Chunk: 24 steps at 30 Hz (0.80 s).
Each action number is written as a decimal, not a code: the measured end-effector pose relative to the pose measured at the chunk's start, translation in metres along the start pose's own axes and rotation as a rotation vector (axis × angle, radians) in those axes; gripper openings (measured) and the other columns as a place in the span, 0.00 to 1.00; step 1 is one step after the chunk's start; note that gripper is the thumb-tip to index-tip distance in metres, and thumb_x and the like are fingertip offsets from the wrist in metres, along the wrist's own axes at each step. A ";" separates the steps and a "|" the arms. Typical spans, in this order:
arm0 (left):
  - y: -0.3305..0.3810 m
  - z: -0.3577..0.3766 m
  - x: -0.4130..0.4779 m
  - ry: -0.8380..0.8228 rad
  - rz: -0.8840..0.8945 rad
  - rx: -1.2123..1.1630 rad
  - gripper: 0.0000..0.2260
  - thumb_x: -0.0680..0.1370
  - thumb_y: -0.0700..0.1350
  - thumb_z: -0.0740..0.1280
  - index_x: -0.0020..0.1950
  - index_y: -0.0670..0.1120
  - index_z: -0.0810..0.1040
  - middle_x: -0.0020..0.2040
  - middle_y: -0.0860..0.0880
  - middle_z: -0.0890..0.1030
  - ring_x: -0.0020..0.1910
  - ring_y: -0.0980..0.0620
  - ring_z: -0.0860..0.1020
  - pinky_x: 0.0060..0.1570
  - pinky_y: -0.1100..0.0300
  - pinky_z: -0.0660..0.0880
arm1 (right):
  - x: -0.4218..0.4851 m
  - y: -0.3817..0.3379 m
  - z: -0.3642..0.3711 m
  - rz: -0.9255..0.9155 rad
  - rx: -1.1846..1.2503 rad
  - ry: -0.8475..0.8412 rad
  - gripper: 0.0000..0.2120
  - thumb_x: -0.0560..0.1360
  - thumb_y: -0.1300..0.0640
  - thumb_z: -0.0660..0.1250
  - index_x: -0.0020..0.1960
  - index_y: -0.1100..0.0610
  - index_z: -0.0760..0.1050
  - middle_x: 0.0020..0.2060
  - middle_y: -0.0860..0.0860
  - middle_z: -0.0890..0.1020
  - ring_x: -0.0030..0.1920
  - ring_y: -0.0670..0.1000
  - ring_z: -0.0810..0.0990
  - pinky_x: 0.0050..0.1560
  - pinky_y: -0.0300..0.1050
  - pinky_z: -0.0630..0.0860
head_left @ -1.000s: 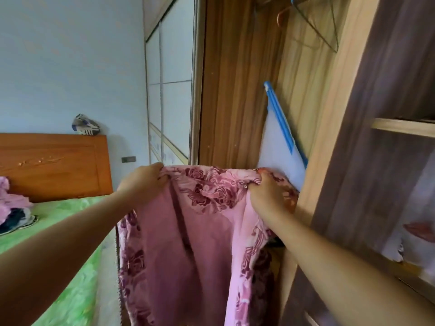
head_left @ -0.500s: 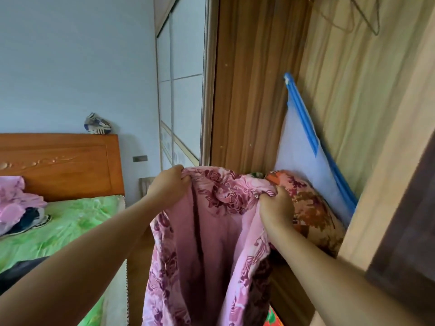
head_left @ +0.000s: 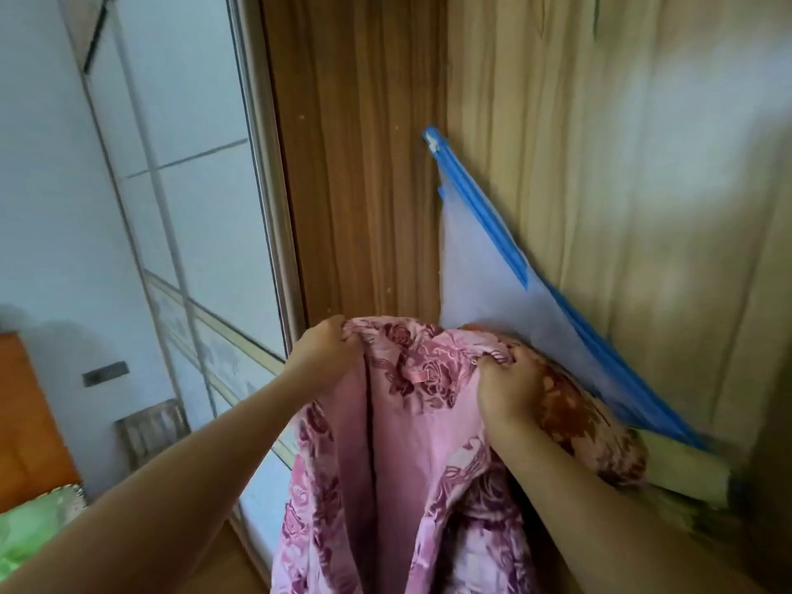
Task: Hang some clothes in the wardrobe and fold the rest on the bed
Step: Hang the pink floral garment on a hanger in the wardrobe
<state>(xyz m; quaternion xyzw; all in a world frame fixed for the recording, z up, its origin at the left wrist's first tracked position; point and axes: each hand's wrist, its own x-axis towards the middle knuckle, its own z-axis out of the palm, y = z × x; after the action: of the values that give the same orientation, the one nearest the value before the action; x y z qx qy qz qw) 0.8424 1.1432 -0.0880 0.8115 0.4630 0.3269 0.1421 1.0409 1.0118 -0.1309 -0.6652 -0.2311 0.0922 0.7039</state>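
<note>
Closest in, two bare forearms come up from the bottom edge, with a corner of the bed's green patterned sheet (head_left: pixel 25 533) at the lower left. Between the arms hangs the pink garment with a dark rose print (head_left: pixel 385 486), held up by its top edge in front of the wardrobe, plain pink inside facing the camera and the lower part dropping out of view. The left hand (head_left: pixel 325 349) has its fingers bunched round one top corner. The right hand (head_left: pixel 510 388) has its fingers curled into the fabric at the other corner, so both are gripping cloth. Right behind the right hand there's an orange-brown floral padded bundle (head_left: pixel 600 430). Behind that, a pale fabric bag with blue trim (head_left: pixel 484 285) leans on the wardrobe's light wood-grain back panel (head_left: pixel 621 165). Left of that is the darker brown side panel (head_left: pixel 364 165), then a frosted sliding door (head_left: pixel 193 186), and far left an orange wooden headboard (head_left: pixel 25 422) against the pale wall.
</note>
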 end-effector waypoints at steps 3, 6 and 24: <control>-0.001 0.013 0.038 -0.079 0.055 -0.091 0.13 0.73 0.57 0.57 0.42 0.49 0.73 0.40 0.51 0.80 0.41 0.48 0.79 0.39 0.55 0.71 | 0.024 -0.001 0.010 -0.039 -0.055 0.087 0.02 0.73 0.64 0.68 0.45 0.62 0.79 0.45 0.59 0.83 0.46 0.58 0.79 0.48 0.47 0.73; 0.010 0.023 0.077 -0.132 0.141 -0.123 0.10 0.75 0.55 0.59 0.46 0.51 0.76 0.46 0.49 0.82 0.47 0.44 0.80 0.46 0.53 0.74 | 0.052 -0.014 0.006 -0.073 -0.118 0.153 0.12 0.72 0.63 0.69 0.34 0.57 0.69 0.33 0.55 0.75 0.37 0.56 0.73 0.37 0.48 0.64; 0.166 -0.024 0.277 0.008 0.466 -0.071 0.15 0.79 0.55 0.58 0.56 0.48 0.78 0.57 0.40 0.83 0.55 0.37 0.80 0.55 0.50 0.77 | 0.206 -0.193 -0.069 -0.467 -0.381 0.380 0.11 0.71 0.58 0.71 0.34 0.54 0.71 0.31 0.48 0.77 0.38 0.56 0.77 0.32 0.45 0.65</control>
<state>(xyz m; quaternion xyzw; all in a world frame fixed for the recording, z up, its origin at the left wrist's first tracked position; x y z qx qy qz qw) 1.0352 1.2875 0.1287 0.8897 0.2517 0.3702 0.0894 1.2181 1.0218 0.0993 -0.7190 -0.2548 -0.2413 0.5999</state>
